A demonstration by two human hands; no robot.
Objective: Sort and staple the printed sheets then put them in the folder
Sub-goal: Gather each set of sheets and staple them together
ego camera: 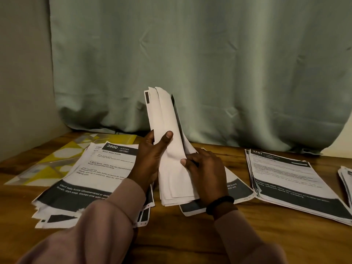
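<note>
A thick bundle of printed sheets [167,134] stands on edge at the table's middle, blank backs toward me, its top leaning back toward the curtain. My left hand [150,159] grips the bundle's left side, thumb across the front. My right hand [205,172] holds its lower right edge with curled fingers. A loose pile of sheets headed "3800" [91,180] lies left of my hands. Another stack headed "2701" [289,180] lies to the right. A yellow patterned folder [57,159] lies flat at the far left, partly under the left pile. No stapler is visible.
A green curtain [190,63] hangs behind the wooden table [181,235]. One sheet [240,189] lies under the held bundle. A further stack [345,178] is cut off by the right edge. A wall closes in the left side.
</note>
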